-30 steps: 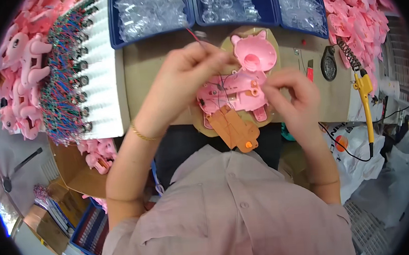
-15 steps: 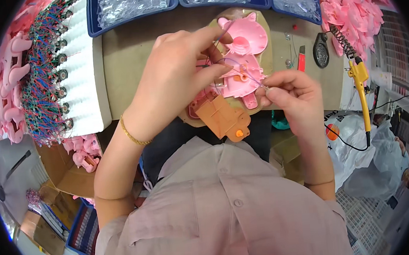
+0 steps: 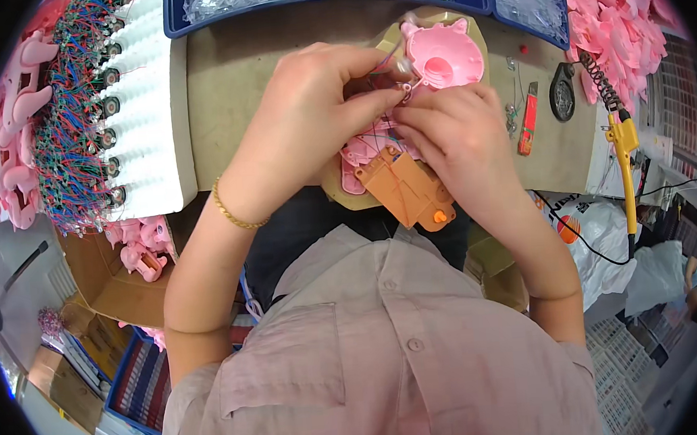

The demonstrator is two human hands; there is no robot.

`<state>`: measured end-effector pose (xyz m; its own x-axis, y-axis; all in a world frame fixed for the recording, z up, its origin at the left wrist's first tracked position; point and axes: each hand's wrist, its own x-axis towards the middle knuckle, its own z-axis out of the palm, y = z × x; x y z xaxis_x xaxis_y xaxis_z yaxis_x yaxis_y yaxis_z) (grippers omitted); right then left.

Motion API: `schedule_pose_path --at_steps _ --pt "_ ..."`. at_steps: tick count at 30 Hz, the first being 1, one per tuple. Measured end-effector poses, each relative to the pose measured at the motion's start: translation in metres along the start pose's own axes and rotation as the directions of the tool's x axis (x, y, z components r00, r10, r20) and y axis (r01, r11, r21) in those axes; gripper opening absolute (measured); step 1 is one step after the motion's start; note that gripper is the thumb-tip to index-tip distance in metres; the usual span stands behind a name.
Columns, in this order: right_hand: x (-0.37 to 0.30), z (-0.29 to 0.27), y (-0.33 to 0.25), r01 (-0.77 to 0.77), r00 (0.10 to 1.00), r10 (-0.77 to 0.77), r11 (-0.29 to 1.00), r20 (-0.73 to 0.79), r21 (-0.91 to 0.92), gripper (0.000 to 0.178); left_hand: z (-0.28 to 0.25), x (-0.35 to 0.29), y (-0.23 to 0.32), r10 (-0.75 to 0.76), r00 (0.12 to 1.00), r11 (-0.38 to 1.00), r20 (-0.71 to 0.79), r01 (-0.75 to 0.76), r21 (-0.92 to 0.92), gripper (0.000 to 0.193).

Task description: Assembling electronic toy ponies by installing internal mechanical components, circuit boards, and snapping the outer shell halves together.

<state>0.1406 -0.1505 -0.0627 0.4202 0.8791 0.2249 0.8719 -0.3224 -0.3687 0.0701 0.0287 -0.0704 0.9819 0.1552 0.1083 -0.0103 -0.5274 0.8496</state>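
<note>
Some wire (image 3: 387, 58) is held over the pink shell (image 3: 451, 45) by the half-closed left hand (image 3: 317, 90); at its four o'clock, the right hand (image 3: 462, 133) is curled, its hold hidden. Wire handling seems underway; steady pinching is needed next.

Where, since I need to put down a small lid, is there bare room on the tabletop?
Left, the tabletop between the white foam tray, blue bin and left hand. Right, a smaller patch below the black disc, beside the red knife. The middle is crowded with the pink shell, orange casing and right hand.
</note>
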Motion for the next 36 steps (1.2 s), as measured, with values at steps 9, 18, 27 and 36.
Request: schedule_pose_path --at_steps 9,18,27,36 --pt "0.011 -0.011 0.002 0.001 0.979 -0.002 1.000 0.202 0.001 0.014 0.011 0.002 -0.003 0.099 0.984 0.988 -0.150 -0.078 0.137 0.013" --pt "0.008 -0.005 0.006 -0.030 0.997 0.021 0.993 0.080 0.115 0.009 0.010 -0.002 -0.005 0.079 0.984 0.989 -0.157 -0.058 0.136 0.012" --pt "0.011 -0.007 -0.005 -0.095 0.983 0.101 0.994 0.155 -0.050 0.011 0.010 0.002 0.005 0.072 0.988 0.993 -0.140 -0.057 0.108 0.014" --pt "-0.037 -0.034 -0.056 -0.278 0.939 0.298 0.951 0.169 -0.134 0.059 -0.009 -0.004 0.002 -0.270 0.960 0.910 -0.079 0.228 -0.346 0.024"
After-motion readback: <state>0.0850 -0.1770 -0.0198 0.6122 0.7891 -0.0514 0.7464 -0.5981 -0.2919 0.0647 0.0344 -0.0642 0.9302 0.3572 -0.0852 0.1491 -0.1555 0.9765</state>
